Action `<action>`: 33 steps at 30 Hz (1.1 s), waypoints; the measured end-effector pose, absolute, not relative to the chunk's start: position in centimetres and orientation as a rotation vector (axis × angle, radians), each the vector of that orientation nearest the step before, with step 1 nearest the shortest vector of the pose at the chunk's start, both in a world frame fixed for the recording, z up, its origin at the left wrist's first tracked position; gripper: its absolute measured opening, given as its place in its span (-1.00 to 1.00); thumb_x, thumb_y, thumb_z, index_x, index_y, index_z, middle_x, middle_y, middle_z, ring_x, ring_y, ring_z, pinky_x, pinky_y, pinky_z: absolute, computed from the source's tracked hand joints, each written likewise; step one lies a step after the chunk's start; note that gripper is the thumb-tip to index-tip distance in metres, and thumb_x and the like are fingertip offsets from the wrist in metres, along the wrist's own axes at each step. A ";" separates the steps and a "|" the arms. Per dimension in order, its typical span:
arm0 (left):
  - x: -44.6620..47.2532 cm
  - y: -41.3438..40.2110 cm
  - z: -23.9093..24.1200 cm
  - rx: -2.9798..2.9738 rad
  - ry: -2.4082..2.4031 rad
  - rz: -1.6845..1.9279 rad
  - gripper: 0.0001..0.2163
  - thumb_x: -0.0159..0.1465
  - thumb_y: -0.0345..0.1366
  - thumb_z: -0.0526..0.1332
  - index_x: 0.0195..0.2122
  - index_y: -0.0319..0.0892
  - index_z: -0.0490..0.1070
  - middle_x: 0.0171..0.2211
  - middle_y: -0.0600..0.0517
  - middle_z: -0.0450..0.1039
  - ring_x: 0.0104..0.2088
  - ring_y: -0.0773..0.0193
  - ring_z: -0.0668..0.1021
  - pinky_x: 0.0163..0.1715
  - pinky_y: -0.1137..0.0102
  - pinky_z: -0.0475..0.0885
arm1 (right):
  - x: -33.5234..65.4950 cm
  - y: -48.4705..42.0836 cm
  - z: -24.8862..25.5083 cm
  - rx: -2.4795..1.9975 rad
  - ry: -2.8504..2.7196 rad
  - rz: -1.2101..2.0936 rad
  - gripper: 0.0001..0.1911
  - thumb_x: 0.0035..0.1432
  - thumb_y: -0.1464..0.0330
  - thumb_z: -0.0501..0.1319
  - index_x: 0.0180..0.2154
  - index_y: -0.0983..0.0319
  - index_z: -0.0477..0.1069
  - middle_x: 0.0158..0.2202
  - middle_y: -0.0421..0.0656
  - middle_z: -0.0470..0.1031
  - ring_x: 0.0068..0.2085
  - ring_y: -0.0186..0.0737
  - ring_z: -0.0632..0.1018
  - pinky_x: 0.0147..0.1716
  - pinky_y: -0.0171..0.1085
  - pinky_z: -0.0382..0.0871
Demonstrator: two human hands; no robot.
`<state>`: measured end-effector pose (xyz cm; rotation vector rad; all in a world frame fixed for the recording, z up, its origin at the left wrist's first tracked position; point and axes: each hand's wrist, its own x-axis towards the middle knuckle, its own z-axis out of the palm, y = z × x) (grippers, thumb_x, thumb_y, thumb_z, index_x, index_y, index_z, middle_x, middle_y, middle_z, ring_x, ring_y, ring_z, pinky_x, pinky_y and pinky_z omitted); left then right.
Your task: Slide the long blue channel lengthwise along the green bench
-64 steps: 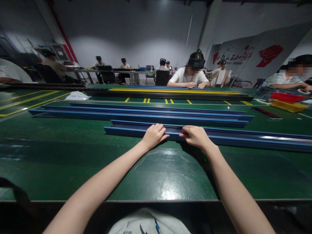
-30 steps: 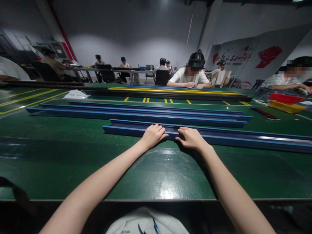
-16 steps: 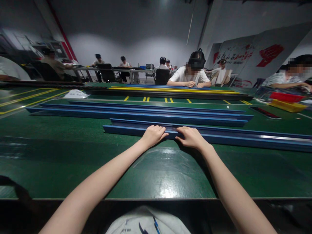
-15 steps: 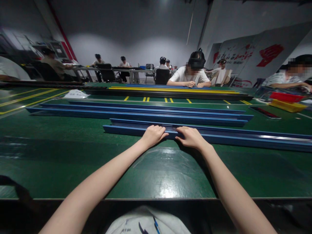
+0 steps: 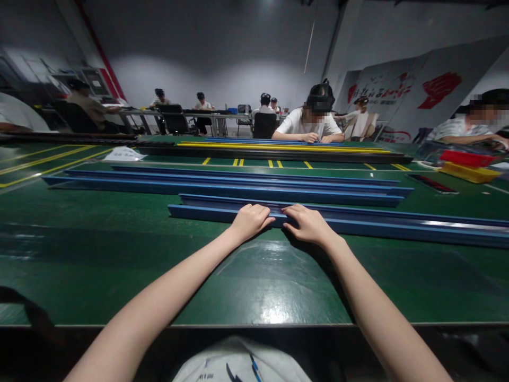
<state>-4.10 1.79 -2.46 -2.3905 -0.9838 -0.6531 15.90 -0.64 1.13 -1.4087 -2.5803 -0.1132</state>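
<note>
A long blue channel-shaped profile (image 5: 397,225) lies across the green table in front of me and runs out of view on the right. My left hand (image 5: 251,220) grips its near wall, fingers over the top edge and thumb on the front side. Close by on the right, my right hand (image 5: 307,223) is curled over the same wall in a like grip. A small gap parts the two hands. The fingertips inside the channel are partly hidden.
Behind it lie more blue profiles (image 5: 222,185). Farther back are a yellow strip (image 5: 286,147) and a black profile (image 5: 286,155). A phone (image 5: 432,183), a red bin (image 5: 467,158) and a yellow bin (image 5: 469,172) sit at right. A co-worker (image 5: 310,124) sits opposite.
My right hand has shifted slightly left along the profile, closer to my left hand. The left hand and the profile look unmoved.
</note>
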 end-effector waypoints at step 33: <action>-4.3 1.2 -1.9 -2.297 -0.983 -0.671 -0.67 0.28 -0.06 -0.03 -0.41 -0.22 0.31 -0.39 -0.04 0.35 -0.34 0.22 0.37 -0.40 0.36 0.18 | 17.3 -0.8 2.7 -1.642 -2.615 -0.297 -0.76 0.14 0.28 0.01 -0.40 0.20 0.41 -0.32 -0.13 0.51 -0.29 -0.24 0.49 -0.50 -0.33 0.02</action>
